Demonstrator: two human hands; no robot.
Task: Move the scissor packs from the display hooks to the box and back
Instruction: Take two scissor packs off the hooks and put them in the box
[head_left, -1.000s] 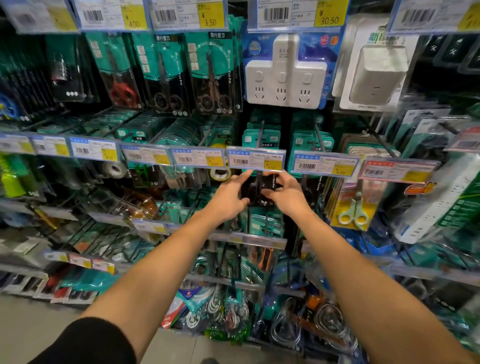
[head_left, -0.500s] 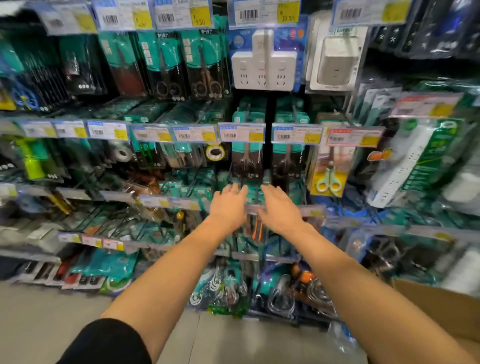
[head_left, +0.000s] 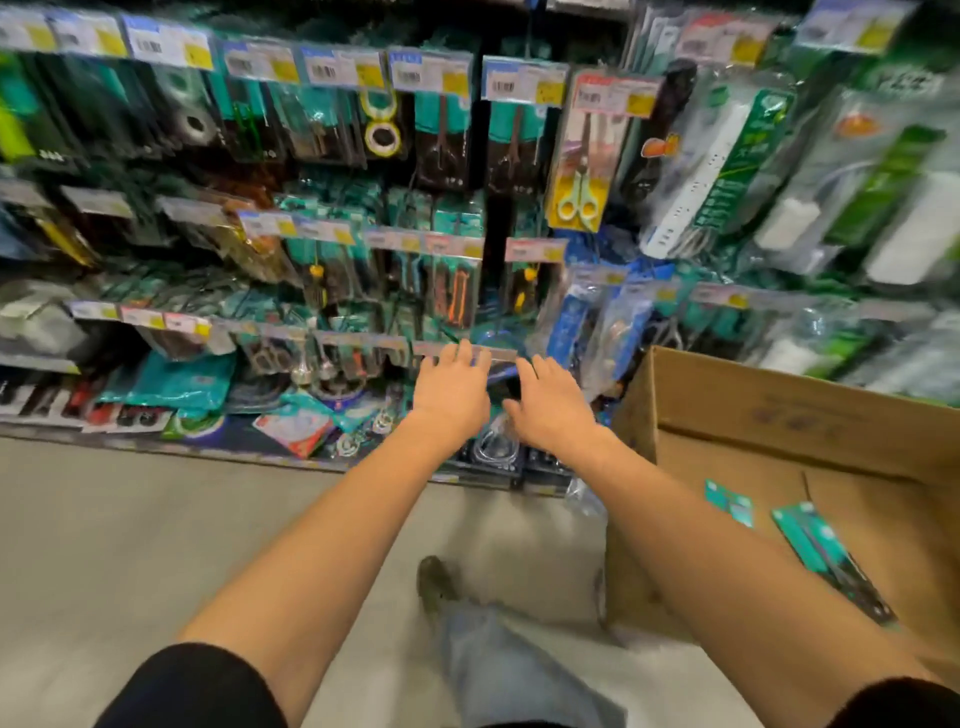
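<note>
Teal-and-black scissor packs (head_left: 451, 140) hang on display hooks in the upper middle row, with a second column of scissor packs (head_left: 519, 140) beside them. A cardboard box (head_left: 779, 415) stands at the lower right; two teal scissor packs (head_left: 826, 556) lie on its bottom. My left hand (head_left: 452, 389) and my right hand (head_left: 550, 405) are stretched forward side by side in front of the lowest hooks, fingers straight, holding nothing. The view is blurred.
A yellow-handled scissor pack (head_left: 579, 176) hangs right of the teal ones. White power strips (head_left: 696, 176) in bags hang at the upper right. Price tags (head_left: 436, 73) line the hook rows. Grey floor (head_left: 156, 545) lies below, with my shoe (head_left: 436, 582) on it.
Both hands let go of the hanging pack near the price tags and dropped down, fingers straightened. The view tilted down and right, bringing the cardboard box into sight.
</note>
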